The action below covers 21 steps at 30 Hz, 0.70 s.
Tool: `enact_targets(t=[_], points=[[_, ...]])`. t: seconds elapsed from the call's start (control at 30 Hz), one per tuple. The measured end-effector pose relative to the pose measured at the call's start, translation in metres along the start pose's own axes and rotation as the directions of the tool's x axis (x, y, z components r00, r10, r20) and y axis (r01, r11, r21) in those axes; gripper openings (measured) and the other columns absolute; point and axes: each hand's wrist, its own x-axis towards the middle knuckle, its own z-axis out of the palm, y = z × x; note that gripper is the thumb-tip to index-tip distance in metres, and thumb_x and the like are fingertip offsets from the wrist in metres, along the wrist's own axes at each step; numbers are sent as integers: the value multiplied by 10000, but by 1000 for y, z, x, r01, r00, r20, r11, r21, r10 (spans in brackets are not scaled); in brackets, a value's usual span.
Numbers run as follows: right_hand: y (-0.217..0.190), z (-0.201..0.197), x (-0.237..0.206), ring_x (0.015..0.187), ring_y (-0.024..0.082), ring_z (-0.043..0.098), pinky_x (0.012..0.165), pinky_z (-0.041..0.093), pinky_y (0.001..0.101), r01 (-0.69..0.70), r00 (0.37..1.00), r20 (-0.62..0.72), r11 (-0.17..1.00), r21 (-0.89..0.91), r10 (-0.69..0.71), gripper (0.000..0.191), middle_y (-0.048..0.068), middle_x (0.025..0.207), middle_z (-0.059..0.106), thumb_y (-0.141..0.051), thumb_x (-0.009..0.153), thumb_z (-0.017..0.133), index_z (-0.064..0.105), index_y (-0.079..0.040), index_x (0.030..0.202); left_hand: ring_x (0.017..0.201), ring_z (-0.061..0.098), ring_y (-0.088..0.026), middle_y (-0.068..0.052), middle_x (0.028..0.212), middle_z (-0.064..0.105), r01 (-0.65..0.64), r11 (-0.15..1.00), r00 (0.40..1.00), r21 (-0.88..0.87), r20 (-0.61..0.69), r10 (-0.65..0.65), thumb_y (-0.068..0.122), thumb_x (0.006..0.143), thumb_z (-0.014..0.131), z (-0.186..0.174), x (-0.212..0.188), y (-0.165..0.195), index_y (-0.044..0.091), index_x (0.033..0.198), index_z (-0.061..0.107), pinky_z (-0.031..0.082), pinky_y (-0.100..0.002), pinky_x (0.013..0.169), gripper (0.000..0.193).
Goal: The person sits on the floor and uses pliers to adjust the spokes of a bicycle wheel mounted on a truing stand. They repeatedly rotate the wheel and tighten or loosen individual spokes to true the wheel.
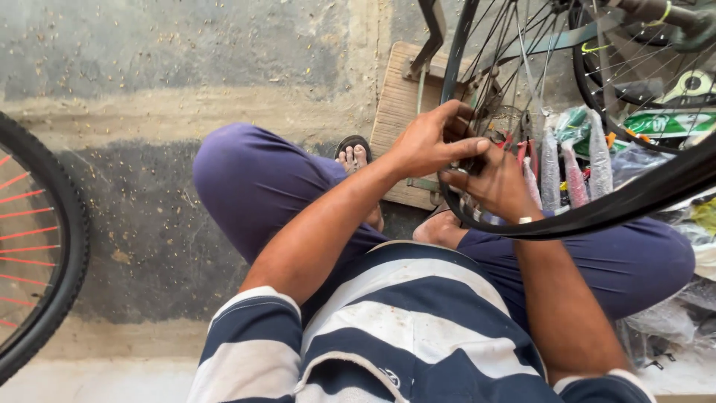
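A heap of clear plastic-wrapped parts (pixel 578 160) in red, green and white lies at about two o'clock from the hands, seen through the spokes and partly blocking the far side of the wheel. At nine o'clock, at the frame's left edge, stands another tyre with red spokes (pixel 37 239). A worn wooden board (pixel 399 112) lies at twelve o'clock, just beyond a sandalled foot (pixel 355 155).

The floor (pixel 186 82) is rough grey concrete with pale streaks and scattered grit; it looks like a workshop corner.

The bicycle wheel (pixel 567 216) the person works on has a black tyre and thin silver spokes and stands upright across the knees at about one o'clock, its lower rim crossing over the right wrist. The left hand (pixel 429 142) curls over the hub area, fingers pressed together against the spokes. The right hand (pixel 496 183) reaches in from below, fingers closed, though what they pinch I cannot tell.
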Motion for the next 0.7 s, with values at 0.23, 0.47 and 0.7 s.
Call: enact_targets(t=[0.23,0.47,0.7], points=[[11,-15,-50,948,278,743,854,607,371,-113,982,143,225,968,-126,147,212,968,738,21,911,738,685,25,1048,992,720,-200,-144,1048,733,-41,933,999,-359,18,51,519,855,785,10,-12,57,-49,1284,578,592,-346,884,742],[33,-2,-40,897,193,732,775,588,307,-227,967,256,412,883,-16,251,117,968,743,43,791,728,674,-25,1027,1027,712,-211,-148,1074,724,3,991,998,-135,59,5,466,853,794,0,-12,43,-17,1337,576,576,-369,908,718],[41,-4,-17,878,135,689,781,563,296,-264,954,272,797,544,130,232,55,964,729,-46,890,772,705,-16,1110,1139,712,-265,-184,1222,722,3,1000,997,6,83,-3,439,878,772,-8,-1,20,7,1437,487,571,-398,980,762]])
